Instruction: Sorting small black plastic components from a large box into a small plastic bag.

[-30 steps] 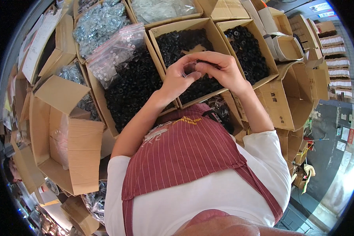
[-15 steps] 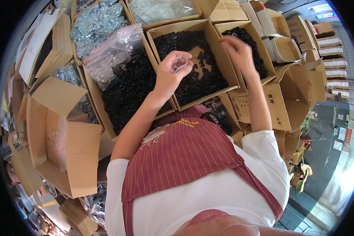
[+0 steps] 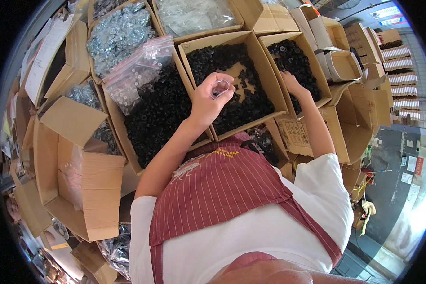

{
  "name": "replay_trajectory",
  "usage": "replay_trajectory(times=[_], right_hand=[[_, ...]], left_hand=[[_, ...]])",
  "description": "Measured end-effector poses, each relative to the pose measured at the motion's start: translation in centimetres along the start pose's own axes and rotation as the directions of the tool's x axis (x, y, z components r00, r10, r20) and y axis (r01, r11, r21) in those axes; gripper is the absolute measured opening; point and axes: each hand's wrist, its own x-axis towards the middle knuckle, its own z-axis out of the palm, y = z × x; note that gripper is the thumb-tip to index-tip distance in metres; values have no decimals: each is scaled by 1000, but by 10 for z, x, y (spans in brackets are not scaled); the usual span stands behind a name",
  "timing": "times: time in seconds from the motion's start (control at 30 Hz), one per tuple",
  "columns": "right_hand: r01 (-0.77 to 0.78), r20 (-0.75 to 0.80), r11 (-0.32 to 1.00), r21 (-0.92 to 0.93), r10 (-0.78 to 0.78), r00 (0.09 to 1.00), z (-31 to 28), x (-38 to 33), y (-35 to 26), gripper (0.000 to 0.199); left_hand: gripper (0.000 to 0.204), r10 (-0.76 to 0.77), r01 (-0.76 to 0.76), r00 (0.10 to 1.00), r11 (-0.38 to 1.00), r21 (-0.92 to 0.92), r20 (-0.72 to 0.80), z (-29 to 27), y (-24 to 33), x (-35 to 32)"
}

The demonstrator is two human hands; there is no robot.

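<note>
My left hand [image 3: 207, 102] is closed round a small clear plastic bag [image 3: 221, 88], whose round mouth faces up. It hovers above a cardboard box [image 3: 265, 71] of small black parts [image 3: 222, 56], where patches of bare bottom show. My right hand [image 3: 296, 87] is down in the narrower box [image 3: 323, 90] to the right, at its left wall. Its fingers are bent together against the black round washers [image 3: 293, 59] there; what they pinch, if anything, is hidden.
To the left, a box of black pieces [image 3: 151, 128] has a zip bag of white washers [image 3: 137, 71] lying over it. Behind stand boxes of shiny metal parts [image 3: 120, 38] and clear bags [image 3: 194, 16]. Open cartons stand at left [image 3: 102, 189] and right [image 3: 352, 118].
My right hand has come down from above the right box's left wall into the black washers. My left hand stays nearly in place with the clear bag.
</note>
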Motion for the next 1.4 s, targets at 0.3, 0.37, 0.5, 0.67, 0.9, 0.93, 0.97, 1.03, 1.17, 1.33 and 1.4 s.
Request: replay_trajectory(times=[0.3, 0.37, 0.5, 0.67, 0.9, 0.93, 0.97, 1.03, 1.17, 1.33, 1.4], right_hand=[[-176, -182, 931, 319, 242, 953, -10, -24, -19, 49], [-41, -366, 871, 490, 248, 897, -32, -29, -31, 37], [45, -2, -100, 994, 389, 921, -72, -45, -16, 30], [32, 142, -605, 796, 237, 961, -77, -51, -24, 21], [-289, 152, -691, 662, -254, 955, -87, -56, -90, 15], [-313, 133, -664, 679, -307, 942, -90, -60, -107, 14], [-297, 131, -597, 745, -305, 943, -96, -64, -129, 16], [-330, 180, -462, 823, -339, 923, -110, -78, -177, 19], [-308, 202, -172, 936, -455, 868, -113, -86, -233, 25], [-216, 243, 118, 969, -335, 910, -124, -89, -258, 23], [-120, 218, 289, 950, -339, 915, -127, -91, -261, 23]], left_hand=[[24, -16, 17, 999, 999, 27, -42, -1, -3, 3], [24, -17, 20, 998, 999, 35, -67, -2, -1, 1], [24, -7, 8, 997, 1000, 13, -80, -1, -1, 1], [25, 0, 0, 997, 1000, -6, -73, -2, -6, 2], [25, -39, 39, 998, 999, 8, -46, -1, -3, 0], [25, -53, 53, 998, 999, 6, -34, -1, -3, 0], [25, -55, 55, 998, 998, 8, -42, -1, -5, 0], [25, -14, 14, 1000, 1000, -9, 7, -2, -11, 1], [26, -23, 20, 998, 998, 58, 54, 1, -11, 0], [30, 13, -14, 997, 1000, 9, 80, -4, -18, 3], [32, -44, 45, 991, 999, -3, 123, -5, -16, 4]])
